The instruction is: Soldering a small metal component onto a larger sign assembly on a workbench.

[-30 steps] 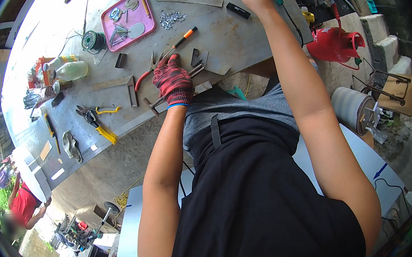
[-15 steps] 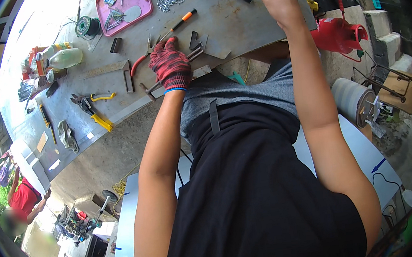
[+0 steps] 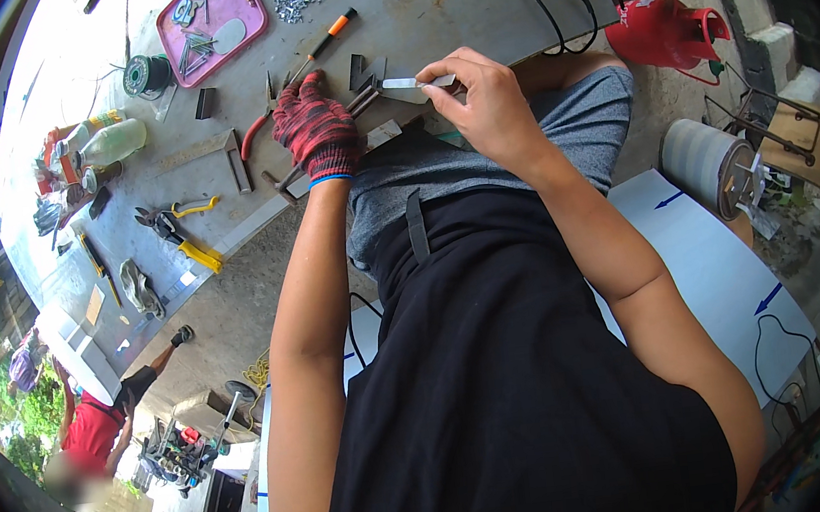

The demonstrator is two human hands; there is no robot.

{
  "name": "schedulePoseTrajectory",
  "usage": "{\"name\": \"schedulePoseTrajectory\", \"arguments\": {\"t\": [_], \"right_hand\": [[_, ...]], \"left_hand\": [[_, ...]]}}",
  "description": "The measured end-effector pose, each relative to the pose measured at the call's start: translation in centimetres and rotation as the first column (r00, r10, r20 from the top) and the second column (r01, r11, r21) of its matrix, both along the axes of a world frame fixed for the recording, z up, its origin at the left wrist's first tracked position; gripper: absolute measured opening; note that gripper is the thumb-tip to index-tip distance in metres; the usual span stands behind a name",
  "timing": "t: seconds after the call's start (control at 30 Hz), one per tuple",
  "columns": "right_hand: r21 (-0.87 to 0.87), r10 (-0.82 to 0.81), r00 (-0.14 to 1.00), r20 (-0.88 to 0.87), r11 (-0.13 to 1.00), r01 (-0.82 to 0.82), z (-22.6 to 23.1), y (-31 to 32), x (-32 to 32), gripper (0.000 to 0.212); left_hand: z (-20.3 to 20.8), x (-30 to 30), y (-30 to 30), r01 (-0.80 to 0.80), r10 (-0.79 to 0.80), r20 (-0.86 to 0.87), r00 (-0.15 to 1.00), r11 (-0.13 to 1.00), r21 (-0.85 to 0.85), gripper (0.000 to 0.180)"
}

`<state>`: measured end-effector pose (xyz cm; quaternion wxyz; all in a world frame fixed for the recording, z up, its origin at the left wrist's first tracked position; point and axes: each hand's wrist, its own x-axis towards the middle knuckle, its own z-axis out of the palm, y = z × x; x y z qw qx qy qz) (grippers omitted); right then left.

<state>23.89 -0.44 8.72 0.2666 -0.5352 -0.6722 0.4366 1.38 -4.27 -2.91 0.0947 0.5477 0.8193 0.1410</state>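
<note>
My left hand [image 3: 320,130], in a red and black knit glove, rests at the table's near edge with its fingers closed over dark metal bars [image 3: 364,101]. The bars stick out on its right, and a T-shaped metal end [image 3: 280,185] shows on its left. The fingers hide how these parts join. My bare right hand [image 3: 481,98] pinches a thin, pale flat strip [image 3: 402,84] by one end. The strip's other end reaches toward the bars; whether it touches them I cannot tell. Red-handled pliers [image 3: 257,132] and an orange-and-black-handled tool [image 3: 332,32] lie beside the glove.
On the metal table [image 3: 426,24] are a pink tray [image 3: 258,27], small metal fasteners [image 3: 301,1], a wire spool [image 3: 145,76], bottles [image 3: 113,142] and yellow-handled snips [image 3: 191,249]. A red gas cylinder [image 3: 662,35] stands right. A person in red [image 3: 93,429] is far left.
My right hand has come down and left with the strip, from the table's far side to beside the gloved hand. The left hand keeps its place on the bars. The view has shifted slightly.
</note>
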Motion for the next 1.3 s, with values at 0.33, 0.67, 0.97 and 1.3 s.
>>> {"name": "schedulePoseTrajectory", "arguments": {"t": [0.33,0.67,0.97,1.3], "right_hand": [[0.083,0.045,0.999,0.009,0.996,-0.046,-1.6,-0.2,-0.6,0.012],[0.207,0.049,0.998,0.049,0.977,-0.058,-1.1,0.0,-0.4,0.012],[0.148,0.028,0.998,0.052,0.988,-0.036,-1.6,0.6,-0.3,0.010],[0.139,0.032,0.998,0.057,0.990,-0.039,-1.3,0.3,-0.5,0.010]], "left_hand": [[-0.2,-0.1,0.0,0.000,0.000,0.020,1.000,1.000,0.013,0.045],[-0.4,-0.2,0.0,0.001,-0.001,-0.008,1.000,0.999,0.049,0.042],[-0.5,-0.1,0.0,0.012,-0.010,-0.036,0.999,0.998,0.057,0.043],[-0.4,-0.2,0.0,0.005,-0.004,-0.033,0.999,0.999,0.041,0.044]]}}
